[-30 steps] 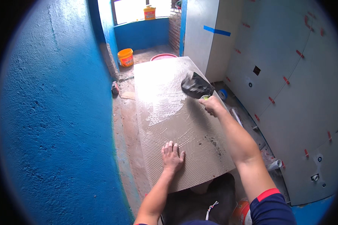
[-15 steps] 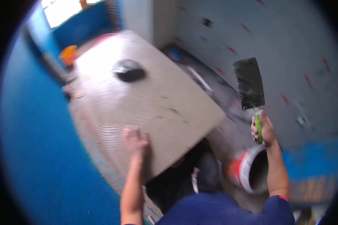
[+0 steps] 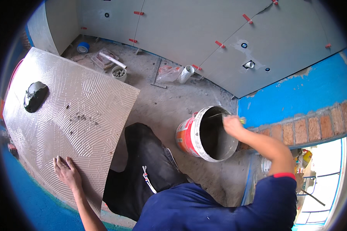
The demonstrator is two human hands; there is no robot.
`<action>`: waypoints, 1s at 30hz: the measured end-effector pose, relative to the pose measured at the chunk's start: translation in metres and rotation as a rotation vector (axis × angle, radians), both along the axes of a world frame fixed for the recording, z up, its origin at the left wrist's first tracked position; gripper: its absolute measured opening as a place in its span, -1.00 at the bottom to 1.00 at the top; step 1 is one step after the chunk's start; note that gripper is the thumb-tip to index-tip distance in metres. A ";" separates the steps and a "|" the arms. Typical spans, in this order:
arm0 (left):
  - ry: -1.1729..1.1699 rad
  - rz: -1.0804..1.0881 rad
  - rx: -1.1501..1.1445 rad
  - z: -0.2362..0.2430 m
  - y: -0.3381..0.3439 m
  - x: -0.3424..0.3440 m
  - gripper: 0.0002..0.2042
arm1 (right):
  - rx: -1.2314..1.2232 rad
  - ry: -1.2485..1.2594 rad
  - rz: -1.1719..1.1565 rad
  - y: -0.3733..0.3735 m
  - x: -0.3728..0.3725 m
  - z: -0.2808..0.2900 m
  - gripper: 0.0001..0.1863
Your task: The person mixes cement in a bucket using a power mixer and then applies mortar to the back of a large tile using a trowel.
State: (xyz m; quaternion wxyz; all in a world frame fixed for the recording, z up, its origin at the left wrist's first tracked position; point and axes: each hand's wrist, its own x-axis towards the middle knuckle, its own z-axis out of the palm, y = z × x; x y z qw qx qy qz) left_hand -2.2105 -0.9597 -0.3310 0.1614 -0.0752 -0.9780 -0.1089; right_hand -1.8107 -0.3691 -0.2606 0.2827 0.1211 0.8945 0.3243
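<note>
My left hand (image 3: 67, 173) rests with fingers apart on a large tile (image 3: 96, 100), whose raised face is covered in ridged swirls. A lump of dark grey mortar (image 3: 36, 96) sits on the tile's far left part. My right hand (image 3: 233, 125) grips a trowel by its green handle (image 3: 242, 120) over the rim of a white, red and orange bucket (image 3: 185, 134). The trowel's blade is down inside the bucket, mostly hidden, against dark grey contents.
A grey tiled wall (image 3: 181, 27) with red clips rises beyond the floor (image 3: 150, 104), which holds blue tape (image 3: 83, 47), a small bucket (image 3: 119, 73) and a pipe (image 3: 186, 74). A brick ledge (image 3: 308, 129) is at right, a blue wall (image 3: 25, 192) at lower left.
My view has swung right. A mortar lump was left on the tile, and the trowel in my right hand moved off the tile, upright, then down into the bucket. My left hand stays on the tile.
</note>
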 end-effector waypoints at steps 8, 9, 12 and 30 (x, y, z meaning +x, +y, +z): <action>-0.007 -0.038 0.022 0.000 -0.010 -0.003 -0.53 | 0.020 -0.170 -0.407 0.009 -0.017 -0.101 -0.62; -0.012 -0.032 0.013 0.001 -0.012 0.001 -0.53 | -0.060 -0.179 -0.657 0.013 -0.023 -0.106 -0.63; 0.001 -0.049 -0.029 -0.001 -0.013 -0.003 -0.54 | -0.081 -0.301 -0.673 0.039 0.014 -0.168 -0.67; -0.032 -0.052 -0.003 -0.005 -0.003 -0.006 -0.53 | -0.493 -0.084 -1.137 0.022 0.060 -0.182 -0.69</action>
